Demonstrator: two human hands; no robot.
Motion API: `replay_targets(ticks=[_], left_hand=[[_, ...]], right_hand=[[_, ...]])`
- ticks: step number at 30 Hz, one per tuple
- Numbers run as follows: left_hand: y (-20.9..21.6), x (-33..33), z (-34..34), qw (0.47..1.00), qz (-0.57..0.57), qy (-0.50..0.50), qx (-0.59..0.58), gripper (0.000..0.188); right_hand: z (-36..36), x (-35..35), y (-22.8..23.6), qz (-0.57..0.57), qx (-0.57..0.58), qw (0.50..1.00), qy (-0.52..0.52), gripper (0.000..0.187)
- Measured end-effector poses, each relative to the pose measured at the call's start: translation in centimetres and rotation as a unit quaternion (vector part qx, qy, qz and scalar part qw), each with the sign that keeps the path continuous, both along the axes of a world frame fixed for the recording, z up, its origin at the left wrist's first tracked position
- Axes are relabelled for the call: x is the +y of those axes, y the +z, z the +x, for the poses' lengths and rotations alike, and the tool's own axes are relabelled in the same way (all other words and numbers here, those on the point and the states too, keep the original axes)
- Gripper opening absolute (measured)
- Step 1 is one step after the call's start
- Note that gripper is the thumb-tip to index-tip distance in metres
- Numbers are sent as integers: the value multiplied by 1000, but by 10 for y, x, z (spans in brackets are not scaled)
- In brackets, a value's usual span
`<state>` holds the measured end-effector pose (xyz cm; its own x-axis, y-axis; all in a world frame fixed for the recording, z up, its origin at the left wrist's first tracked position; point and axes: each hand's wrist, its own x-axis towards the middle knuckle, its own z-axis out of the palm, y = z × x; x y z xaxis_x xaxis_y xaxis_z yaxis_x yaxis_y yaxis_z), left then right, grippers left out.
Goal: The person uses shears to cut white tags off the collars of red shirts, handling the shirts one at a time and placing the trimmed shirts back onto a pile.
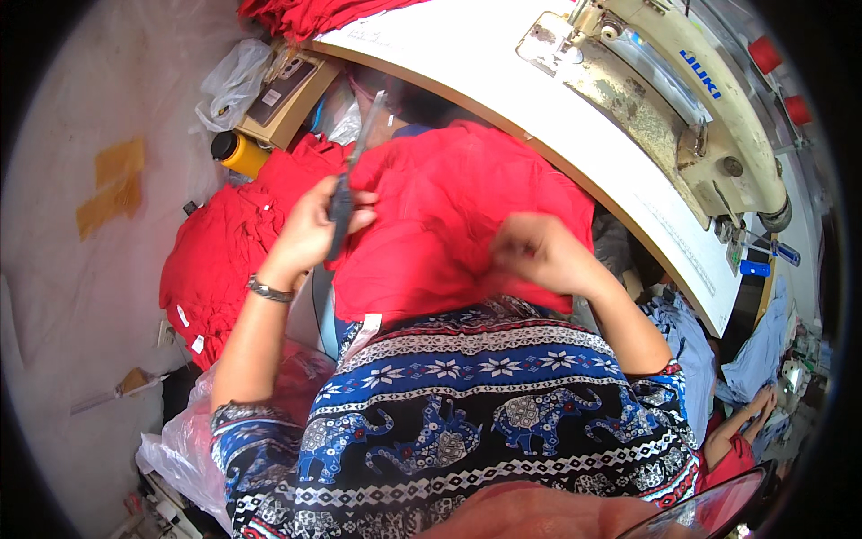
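My left hand [316,225] grips a pair of grey scissors [352,171] with the blades pointing up and away over a red garment [449,216] spread on my lap. My right hand [539,251] is blurred and pinches the same red fabric near its lower edge, fingers closed on the cloth. A metal bracelet sits on my left wrist. My patterned blue, black and white top fills the lower middle of the view.
A cream sewing machine [682,99] stands on a white table [503,81] at the upper right. A heap of red garments [224,260] lies on the floor to my left, beside a yellow thread cone [241,153], a cardboard box [287,90] and plastic bags. Another person's hands [759,404] work at the far right.
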<state>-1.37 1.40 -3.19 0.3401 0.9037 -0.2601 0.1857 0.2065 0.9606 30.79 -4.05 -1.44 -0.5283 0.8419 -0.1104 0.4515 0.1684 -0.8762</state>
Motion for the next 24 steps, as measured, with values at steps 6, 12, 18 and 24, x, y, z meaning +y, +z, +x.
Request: replay_targets(ticks=[6,12,18,24], left_hand=[[3,-15,76,995,22,-4,-101,34],[-25,-18,47,985,40,17,169,32],[-47,2,51,986,91,136,-22,40],[-20,-5,88,988,97,122,13,36]], right_hand=[[-49,-7,6,36,137,990,-17,17],[-40,28,-2,13,107,988,109,26],[-19,124,-38,109,-118,986,-51,29],[-58,131,-30,6,39,995,-93,26]])
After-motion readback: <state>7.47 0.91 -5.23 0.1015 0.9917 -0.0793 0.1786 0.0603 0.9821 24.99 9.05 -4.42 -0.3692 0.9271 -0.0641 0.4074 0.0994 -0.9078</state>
